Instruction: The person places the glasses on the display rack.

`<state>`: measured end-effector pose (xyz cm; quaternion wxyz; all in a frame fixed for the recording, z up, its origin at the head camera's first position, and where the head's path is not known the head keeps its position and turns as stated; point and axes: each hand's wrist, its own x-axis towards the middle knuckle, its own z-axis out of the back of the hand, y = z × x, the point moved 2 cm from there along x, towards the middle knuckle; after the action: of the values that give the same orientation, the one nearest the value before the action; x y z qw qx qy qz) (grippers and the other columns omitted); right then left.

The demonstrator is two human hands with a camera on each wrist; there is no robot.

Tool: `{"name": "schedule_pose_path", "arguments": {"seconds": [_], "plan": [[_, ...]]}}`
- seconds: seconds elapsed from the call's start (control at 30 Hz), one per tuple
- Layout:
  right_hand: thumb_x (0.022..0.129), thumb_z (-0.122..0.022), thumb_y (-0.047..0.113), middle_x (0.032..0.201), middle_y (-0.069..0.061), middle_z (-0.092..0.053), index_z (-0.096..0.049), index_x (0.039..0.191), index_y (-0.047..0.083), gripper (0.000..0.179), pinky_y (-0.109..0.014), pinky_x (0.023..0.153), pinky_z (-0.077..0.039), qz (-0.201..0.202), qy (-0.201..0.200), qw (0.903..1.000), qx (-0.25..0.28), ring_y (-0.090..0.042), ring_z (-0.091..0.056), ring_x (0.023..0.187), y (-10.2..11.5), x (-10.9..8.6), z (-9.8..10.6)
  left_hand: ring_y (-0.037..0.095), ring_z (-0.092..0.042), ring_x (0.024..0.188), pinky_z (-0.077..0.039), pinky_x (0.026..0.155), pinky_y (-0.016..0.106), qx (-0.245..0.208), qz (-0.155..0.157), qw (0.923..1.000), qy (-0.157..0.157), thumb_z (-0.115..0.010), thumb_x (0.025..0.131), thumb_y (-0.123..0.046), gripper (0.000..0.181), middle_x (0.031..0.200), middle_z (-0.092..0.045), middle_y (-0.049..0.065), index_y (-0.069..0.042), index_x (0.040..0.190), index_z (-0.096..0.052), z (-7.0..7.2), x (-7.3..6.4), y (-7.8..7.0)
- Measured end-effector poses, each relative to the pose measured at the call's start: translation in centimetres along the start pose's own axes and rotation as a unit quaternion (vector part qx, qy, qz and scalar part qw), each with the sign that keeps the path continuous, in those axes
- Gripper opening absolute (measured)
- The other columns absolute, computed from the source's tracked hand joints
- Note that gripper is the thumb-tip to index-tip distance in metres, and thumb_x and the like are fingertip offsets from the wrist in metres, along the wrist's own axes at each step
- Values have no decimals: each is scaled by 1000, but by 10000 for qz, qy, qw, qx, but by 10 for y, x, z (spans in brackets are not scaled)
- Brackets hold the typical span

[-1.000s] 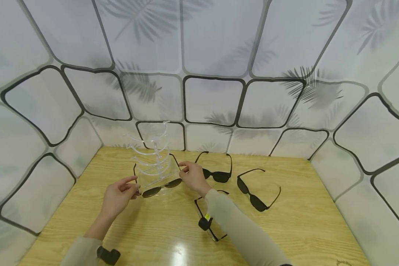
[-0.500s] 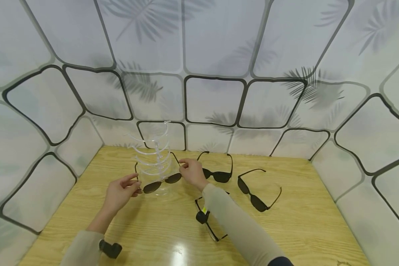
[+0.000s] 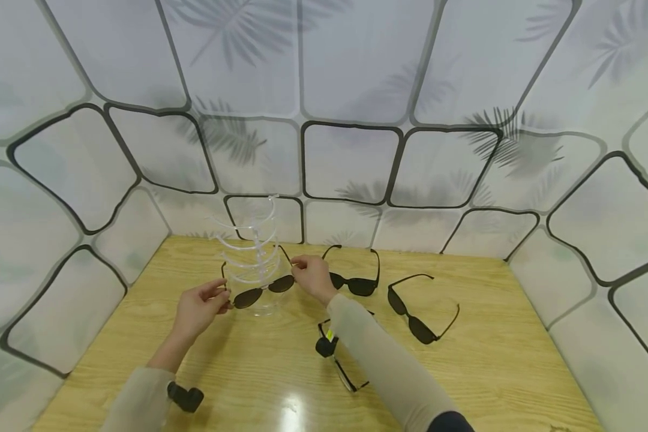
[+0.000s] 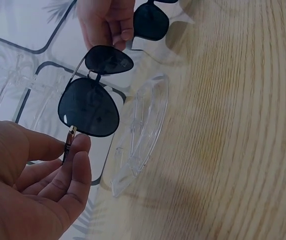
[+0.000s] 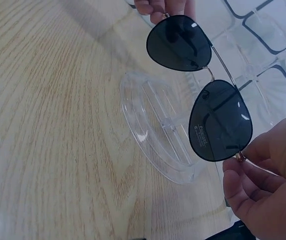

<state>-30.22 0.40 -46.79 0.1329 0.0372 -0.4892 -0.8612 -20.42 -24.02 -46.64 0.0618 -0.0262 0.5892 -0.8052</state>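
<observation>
A pair of dark aviator sunglasses (image 3: 248, 297) with a thin metal frame is held up in front of a clear plastic display stand (image 3: 259, 252). My left hand (image 3: 197, 309) pinches the hinge on the left side between thumb and fingers. At the other hinge, my right hand (image 3: 313, 278) grips the right temple. The temples point back on either side of the stand's curved arms. In the right wrist view the lenses (image 5: 220, 120) hang above the stand's clear oval base (image 5: 147, 125). Whether the frame touches an arm of the stand, I cannot tell.
Black sunglasses (image 3: 360, 287) stand behind my right hand, and another dark pair (image 3: 421, 329) lies further right. Thin-framed glasses (image 3: 345, 375) lie partly under my right forearm. Patterned panels (image 3: 351, 162) wall in the wooden table (image 3: 248, 384) at the back and sides.
Both hands have raised the aviator sunglasses slightly and brought them closer to the stand. The lenses now face more forward. The other glasses have stayed in place.
</observation>
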Motion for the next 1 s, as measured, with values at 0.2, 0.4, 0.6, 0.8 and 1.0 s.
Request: {"name": "schedule_pose_path", "arguments": {"seconds": [0.2, 0.4, 0.6, 0.8, 1.0], "plan": [[98, -58, 9, 111, -11, -73, -71, 120, 3, 26, -32, 72, -57, -66, -26, 9999, 86, -25, -70, 95, 0, 2, -1, 4, -71, 74, -59, 72, 21, 109, 86, 9999, -88, -60, 99, -5, 45, 123, -62, 33, 8, 140, -50, -2, 3, 0], [98, -57, 10, 112, -9, -72, -72, 119, 4, 26, -34, 74, -56, -192, -107, 9997, 124, -26, -67, 100, -1, 4, -2, 1, -69, 78, -59, 76, 23, 175, 103, 9997, -118, -58, 99, -5, 45, 130, -58, 34, 7, 142, -49, -4, 3, -1], [98, -58, 10, 112, -10, -73, -73, 118, 4, 25, -34, 75, -57, -240, -131, 9995, 152, -26, -67, 100, -2, 5, -3, 4, -70, 82, -58, 77, 22, 251, 23, 9996, -111, -59, 98, -3, 46, 131, -58, 33, 7, 141, -49, -6, 3, 1], [98, -58, 10, 114, -10, -72, -72, 120, 3, 26, -36, 77, -57, -248, -159, 9994, 207, -28, -66, 104, -3, 5, -3, 0, -69, 80, -56, 74, 17, 352, -95, 9992, -166, -61, 97, -5, 45, 129, -59, 31, 7, 139, -52, -7, 2, 2], [98, -58, 10, 114, -11, -72, -72, 119, 2, 26, -37, 78, -57, -254, -196, 9992, 237, -29, -66, 104, -4, 5, -3, 12, -73, 87, -54, 72, 16, 514, -92, 9986, -119, -61, 98, -7, 45, 131, -60, 29, 5, 140, -52, -7, 3, 3]]}}
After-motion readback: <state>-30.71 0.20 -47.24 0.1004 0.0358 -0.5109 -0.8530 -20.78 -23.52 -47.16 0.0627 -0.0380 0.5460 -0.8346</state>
